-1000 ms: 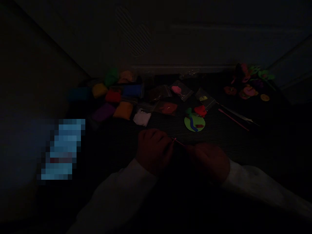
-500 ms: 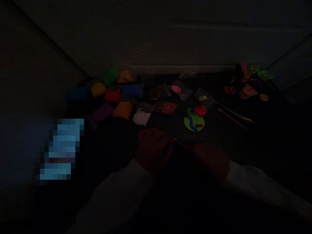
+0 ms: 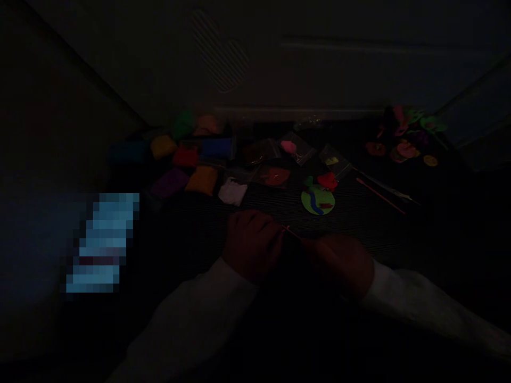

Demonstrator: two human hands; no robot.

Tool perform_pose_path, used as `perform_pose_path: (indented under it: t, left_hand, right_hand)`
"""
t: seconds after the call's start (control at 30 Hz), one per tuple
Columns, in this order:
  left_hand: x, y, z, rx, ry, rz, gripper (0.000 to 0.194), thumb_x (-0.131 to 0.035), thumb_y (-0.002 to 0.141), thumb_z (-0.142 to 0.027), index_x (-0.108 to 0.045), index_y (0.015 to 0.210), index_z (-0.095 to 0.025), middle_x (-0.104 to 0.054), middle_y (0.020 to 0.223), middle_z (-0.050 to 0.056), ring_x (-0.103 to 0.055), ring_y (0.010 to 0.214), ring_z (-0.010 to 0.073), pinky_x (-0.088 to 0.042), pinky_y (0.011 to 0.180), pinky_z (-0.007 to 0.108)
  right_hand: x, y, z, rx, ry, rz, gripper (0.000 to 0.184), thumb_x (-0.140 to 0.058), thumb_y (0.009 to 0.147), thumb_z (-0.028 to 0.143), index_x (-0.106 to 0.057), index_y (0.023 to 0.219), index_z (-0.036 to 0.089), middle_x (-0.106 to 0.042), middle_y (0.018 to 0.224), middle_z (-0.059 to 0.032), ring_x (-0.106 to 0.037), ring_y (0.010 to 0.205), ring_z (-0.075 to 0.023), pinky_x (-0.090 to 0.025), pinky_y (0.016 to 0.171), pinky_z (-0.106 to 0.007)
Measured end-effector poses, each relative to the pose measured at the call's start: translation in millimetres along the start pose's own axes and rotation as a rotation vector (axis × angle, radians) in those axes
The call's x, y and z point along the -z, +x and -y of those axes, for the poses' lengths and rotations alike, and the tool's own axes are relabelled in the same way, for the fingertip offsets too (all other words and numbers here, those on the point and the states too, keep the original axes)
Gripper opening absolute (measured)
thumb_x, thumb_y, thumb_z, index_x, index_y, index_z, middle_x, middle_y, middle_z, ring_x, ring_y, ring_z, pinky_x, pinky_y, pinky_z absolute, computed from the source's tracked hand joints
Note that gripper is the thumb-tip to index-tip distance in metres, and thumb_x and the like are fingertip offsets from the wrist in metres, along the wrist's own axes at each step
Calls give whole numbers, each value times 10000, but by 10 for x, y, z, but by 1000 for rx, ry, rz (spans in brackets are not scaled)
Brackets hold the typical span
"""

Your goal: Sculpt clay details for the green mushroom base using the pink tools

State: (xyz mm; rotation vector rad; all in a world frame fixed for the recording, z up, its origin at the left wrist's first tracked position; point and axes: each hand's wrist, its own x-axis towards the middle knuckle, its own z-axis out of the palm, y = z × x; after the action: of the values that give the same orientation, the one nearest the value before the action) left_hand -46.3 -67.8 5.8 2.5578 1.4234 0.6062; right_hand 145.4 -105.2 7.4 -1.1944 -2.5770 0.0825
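The light is very dim. My right hand (image 3: 341,260) is closed around a thin pinkish stick (image 3: 294,233), whose far tip reaches toward my left fingers. Curled shut, my left hand (image 3: 252,242) has a tiny pink piece (image 3: 286,228) at its fingertips, where the stick meets it; its kind is too dark to make out. Just beyond both hands lies a round green clay disc (image 3: 307,204) bearing a blue wavy strip and a small dark red piece. A red clay lump (image 3: 328,181) and a dark green one (image 3: 308,182) touch its far edge.
Bags of coloured clay, such as orange (image 3: 202,181), white (image 3: 232,191) and pink (image 3: 288,147), spread across the dark table's left and middle. Clay figures (image 3: 405,151) stand back right. A pink tool (image 3: 379,195) lies at right. A blurred bright screen (image 3: 106,242) glows at left.
The right hand and its stick have shifted very slightly. The left hand stays almost in place, and the clay disc has not moved.
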Motion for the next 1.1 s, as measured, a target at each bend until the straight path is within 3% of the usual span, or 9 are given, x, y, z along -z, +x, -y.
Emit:
perform_pose_path:
  t: [0.13, 0.5, 0.8, 1.1]
  left_hand:
    - [3, 7, -5, 3, -2, 16, 147, -480, 751, -297, -600, 802, -229, -609, 813, -5, -481, 860, 194, -308, 759, 381]
    - [35, 7, -9, 68, -63, 59, 151, -490, 731, -329, -591, 788, -233, -601, 827, -5, -484, 868, 202, -321, 762, 397]
    - [151, 65, 77, 175, -312, -119, 189, -530, 709, -280, -610, 830, -159, -594, 842, 54, -507, 856, 168, -406, 779, 345]
    - [105, 98, 134, 179, -428, -9, 131, -572, 686, -288, -651, 740, -197, -621, 805, 35, -533, 842, 175, -404, 787, 364]
  right_hand:
    - [-8, 28, 13, -13, -17, 1, 170, -403, 800, 176, -528, 913, 148, -494, 604, 14, -420, 547, -98, -261, 531, -241]
    - [-26, -37, 9, -60, -14, -31, 237, -399, 828, 206, -463, 1055, 181, -470, 645, 13, -395, 592, -102, -253, 565, -244]
    - [19, 6, -11, -34, -62, -48, 264, -389, 831, 193, -488, 1075, 201, -469, 676, -19, -360, 635, -120, -253, 598, -262]
    - [39, 44, -1, 11, -51, -37, 286, -380, 840, 183, -469, 1107, 229, -497, 695, -20, -363, 633, -110, -245, 603, -264]
